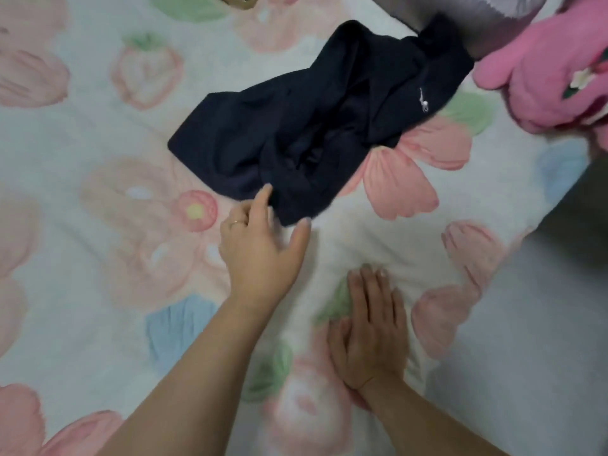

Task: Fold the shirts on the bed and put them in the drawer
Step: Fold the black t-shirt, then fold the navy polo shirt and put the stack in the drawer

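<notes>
your left hand (260,245) is reaching out to the near corner of the navy shirt (309,126), fingers spread and loose, the forefinger and thumb touching the hem on either side of that corner. nothing is pinched yet, so the hand counts as released; it looks placed there to gather the corner, probably to drag the shirt nearer or spread it flat before folding.

your right hand (371,327) lies flat, palm down, on the bedspread (98,159) near you and right of the other arm, grasping nothing. judging by the dent in the cover, you are leaning on it for support while the other arm stretches.

the shirt sits crumpled in the middle of the bed, far from you, lying slantwise from near left to far right, with a small white logo (423,101) showing on its right part. its far end runs up against a grey cloth (487,24) at the far edge; whether that is another shirt cannot be told. a pink plush (543,70) sits at the far right, just beside the shirt but apart from it.

no fold is made yet, and no drawer is in view, so the task seems to be at its start.
</notes>
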